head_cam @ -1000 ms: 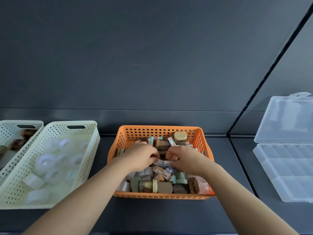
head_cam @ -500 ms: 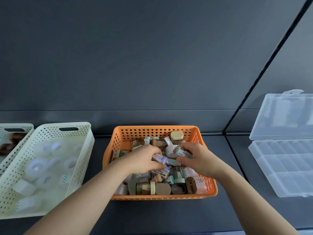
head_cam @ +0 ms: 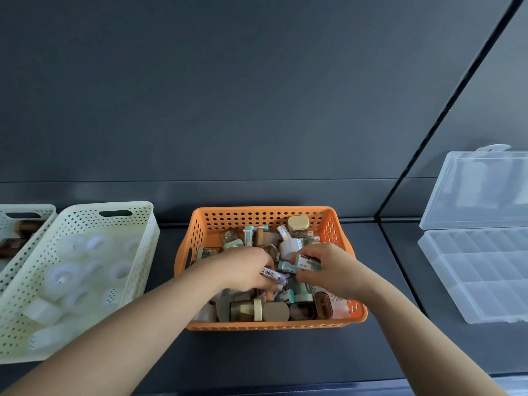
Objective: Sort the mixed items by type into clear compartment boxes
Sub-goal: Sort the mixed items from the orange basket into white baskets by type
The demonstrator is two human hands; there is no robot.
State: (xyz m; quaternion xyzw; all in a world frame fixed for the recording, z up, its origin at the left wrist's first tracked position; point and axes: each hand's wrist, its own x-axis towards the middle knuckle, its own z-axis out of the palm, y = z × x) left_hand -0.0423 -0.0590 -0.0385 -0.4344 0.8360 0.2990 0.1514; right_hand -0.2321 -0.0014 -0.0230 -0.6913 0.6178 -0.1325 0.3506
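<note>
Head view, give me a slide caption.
Left hand grips a barcoded item, right hand a teal box, over the orange basket; clear compartment box open.

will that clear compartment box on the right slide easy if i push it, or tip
Probably light: the clear compartment box looks thin-walled and empty. Likely slides easily on the smooth dark table. Its raised lid may wobble or pull it backward.
</note>
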